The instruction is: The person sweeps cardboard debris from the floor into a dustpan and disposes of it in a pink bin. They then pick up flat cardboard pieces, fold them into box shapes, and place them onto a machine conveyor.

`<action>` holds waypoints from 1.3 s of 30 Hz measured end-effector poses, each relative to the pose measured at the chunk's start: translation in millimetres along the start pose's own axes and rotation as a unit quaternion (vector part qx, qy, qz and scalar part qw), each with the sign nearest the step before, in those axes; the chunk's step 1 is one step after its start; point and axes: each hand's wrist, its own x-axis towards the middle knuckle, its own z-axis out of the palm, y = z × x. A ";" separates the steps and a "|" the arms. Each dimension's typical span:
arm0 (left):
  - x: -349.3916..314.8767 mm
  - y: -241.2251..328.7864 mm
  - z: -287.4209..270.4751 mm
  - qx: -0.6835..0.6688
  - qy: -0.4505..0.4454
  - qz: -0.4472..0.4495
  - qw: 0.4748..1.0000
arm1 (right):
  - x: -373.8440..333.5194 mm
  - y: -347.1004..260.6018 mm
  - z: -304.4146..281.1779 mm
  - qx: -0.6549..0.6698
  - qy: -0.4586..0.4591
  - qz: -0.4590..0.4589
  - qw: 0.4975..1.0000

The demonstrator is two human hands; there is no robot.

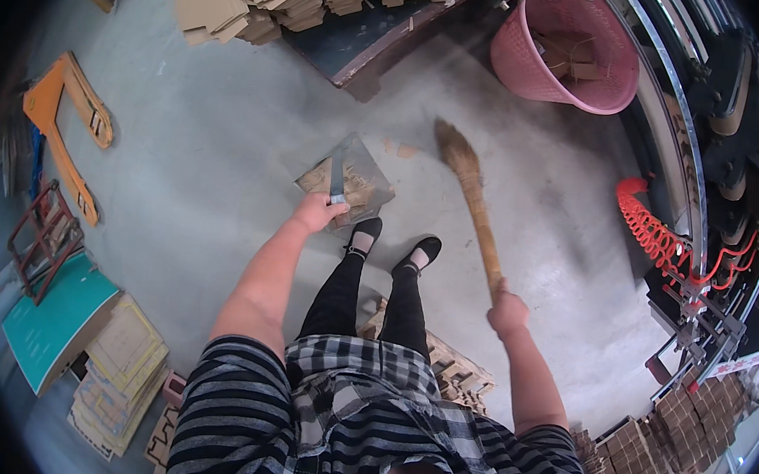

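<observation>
Nearest the head camera is a black-and-grey striped knit shirt (237, 400). The left hand (317, 212) has its fingers closed round the handle of a grey, square-edged dustpan (376, 167) beyond the black shoes (364, 234) — brown scraps (345, 187) already gathered in it. The right hand (508, 312) wraps its fingers round a tan straw broom (477, 200). Pale cardboard pieces (403, 151) on the grey floor (566, 243) look left to sweep.

Diffuse light covers the floor (574, 261); edges bend darkly.
</observation>
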 end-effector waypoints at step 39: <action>-29.9 -86.2 -49.7 0.046 -0.050 -0.020 0.997 | -68.3 12.2 110.3 0.472 -0.018 0.067 0.879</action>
